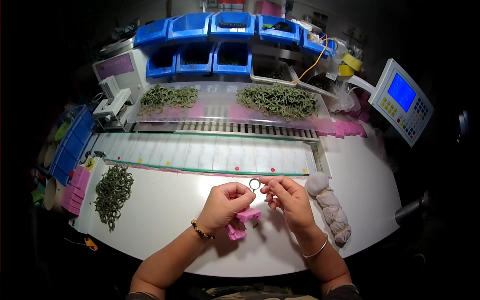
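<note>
Over the middle of the white table, my left hand [229, 204] pinches a small dark ring [255, 185] by its lower end between thumb and forefinger, its loop upright. My right hand [290, 200] is beside it, forefinger at the right of the loop and the other fingers curled together. Whether it touches the ring, or what lies between its fingers, I cannot make out. Below my left hand is a pink plastic block [248, 215] with a step or notch in it, partly hidden by the palm. A tiny dark piece [255, 225] lies by the block.
Heaps of greenish rings [113, 195] lie at left and on a clear tray [210, 119] behind. White panels [200, 154] run across the table. A tied white cloth bundle [331, 209] lies right of my hand. Blue bins [232, 24] stand behind, a control screen [401, 92] at right.
</note>
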The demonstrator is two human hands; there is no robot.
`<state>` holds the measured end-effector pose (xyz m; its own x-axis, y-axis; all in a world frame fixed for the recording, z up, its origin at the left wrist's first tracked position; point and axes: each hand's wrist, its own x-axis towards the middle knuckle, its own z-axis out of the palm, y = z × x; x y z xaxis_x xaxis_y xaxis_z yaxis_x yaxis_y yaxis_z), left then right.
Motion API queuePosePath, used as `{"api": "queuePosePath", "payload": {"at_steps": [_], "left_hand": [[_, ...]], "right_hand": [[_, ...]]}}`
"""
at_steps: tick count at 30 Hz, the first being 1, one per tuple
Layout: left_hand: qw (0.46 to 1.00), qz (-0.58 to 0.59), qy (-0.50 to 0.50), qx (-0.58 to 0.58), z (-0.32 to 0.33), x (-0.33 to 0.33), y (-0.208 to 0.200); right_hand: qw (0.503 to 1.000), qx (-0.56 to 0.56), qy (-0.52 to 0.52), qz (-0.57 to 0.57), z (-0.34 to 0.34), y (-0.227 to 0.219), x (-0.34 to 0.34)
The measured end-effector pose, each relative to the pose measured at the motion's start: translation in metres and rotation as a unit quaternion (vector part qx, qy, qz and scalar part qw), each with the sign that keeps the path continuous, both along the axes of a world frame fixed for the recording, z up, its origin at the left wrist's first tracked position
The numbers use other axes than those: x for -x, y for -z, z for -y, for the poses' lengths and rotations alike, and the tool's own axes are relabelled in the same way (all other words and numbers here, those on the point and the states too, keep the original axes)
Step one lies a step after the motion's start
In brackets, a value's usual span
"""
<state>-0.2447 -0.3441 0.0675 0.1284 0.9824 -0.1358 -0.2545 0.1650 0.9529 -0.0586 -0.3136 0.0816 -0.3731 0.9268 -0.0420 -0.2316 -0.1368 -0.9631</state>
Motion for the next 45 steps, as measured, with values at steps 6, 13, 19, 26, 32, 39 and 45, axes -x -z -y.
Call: {"api": "queuePosePath", "payload": {"at_steps": [6, 13, 19, 26, 32, 39, 45], "left_hand": [[0.980, -0.150, 0.125, 0.035, -0.018, 0.032, -0.022], [0.995, -0.086, -0.056, 0.013, -0.119, 0.096, -0.119], [0.995, -0.014, -0.043, -0.093, -0.127, 0.035, -0.084], [0.981, 0.178, -0.035, 0.064, -0.049, -0.023, -0.014], [0.965, 0.251, -0.025, 0.070, -0.016, -0.025, -0.017], [0.965, 0.235, -0.035, 0.113, -0.015, -0.030, -0.021], [0.942, 0.306, -0.036, 0.133, -0.030, -0.031, -0.004]], "right_hand": [[1.000, 0.000, 0.016, 0.007, 0.000, 0.001, -0.002], [1.000, -0.011, 0.017, 0.017, 0.005, -0.004, 0.003], [0.998, -0.043, 0.012, 0.054, 0.006, 0.003, 0.005], [0.770, -0.559, 0.089, 0.295, 0.015, -0.001, 0.020], [0.744, -0.593, 0.061, 0.301, 0.008, -0.011, 0.011], [0.682, -0.638, 0.061, 0.353, 0.017, -0.008, 0.016], [0.638, -0.679, 0.044, 0.360, 0.027, 0.002, -0.007]]}}
